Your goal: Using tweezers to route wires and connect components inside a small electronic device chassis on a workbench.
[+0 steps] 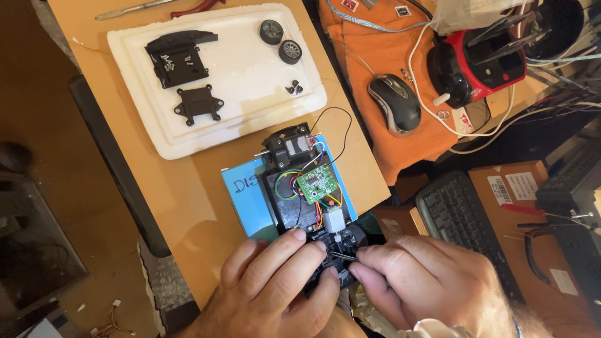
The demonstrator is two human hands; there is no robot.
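The left hand (275, 281) grips the near end of a toy car chassis (307, 188), fingers curled over its black frame, while the right hand (419, 281) pinches a thin dark tool (341, 255) (too small to tell its kind) against that same end. The chassis lies on a blue card (241, 194) near the middle of a wooden board (188, 188), its green circuit board (317, 181) and coloured wires exposed. Farther off, a white foam tray (250, 94) holds black plastic parts and two small wheels (280, 41); a computer mouse (394, 103) lies to the right on an orange cloth (375, 56).
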